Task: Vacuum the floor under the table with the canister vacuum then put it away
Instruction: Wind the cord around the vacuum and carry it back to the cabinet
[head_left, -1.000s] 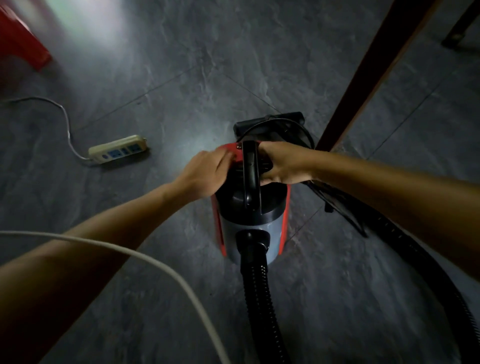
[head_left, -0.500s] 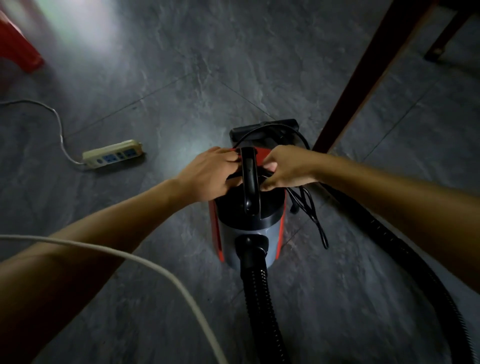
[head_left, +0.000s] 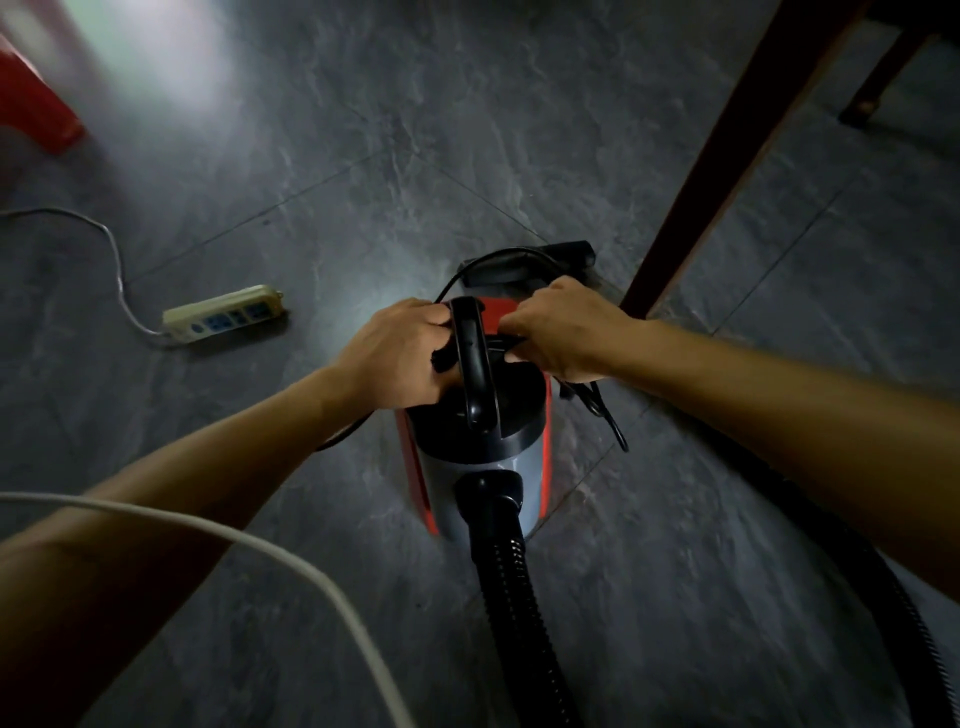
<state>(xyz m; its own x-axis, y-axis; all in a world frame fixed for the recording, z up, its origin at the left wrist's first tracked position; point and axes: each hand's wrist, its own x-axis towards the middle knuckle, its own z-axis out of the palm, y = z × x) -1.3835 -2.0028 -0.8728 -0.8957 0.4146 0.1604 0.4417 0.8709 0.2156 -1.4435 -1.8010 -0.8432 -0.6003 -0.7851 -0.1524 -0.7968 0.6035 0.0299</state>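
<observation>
Head view — left hand (head_left: 395, 358), right hand (head_left: 566, 332) atop vacuum (head_left: 519, 415) — fingers (head_left: 522, 332) curled round cord (head_left: 602, 410).

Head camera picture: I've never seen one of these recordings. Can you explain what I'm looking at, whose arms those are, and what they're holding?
This is a single picture from a camera worn on a person's head, looking down, so the two bare arms reaching in are the wearer's own. On the grey tiled floor stands a canister vacuum, red and grey with a black top and a black carrying handle. Its ribbed black hose runs toward the camera. The left hand and the right hand sit either side of the handle, fingers curled round the vacuum's black cord. Further left lies a cream power strip. A dark wooden table leg rises on the right. The white cable close to the camera is separate, and where it leads is out of view.
</observation>
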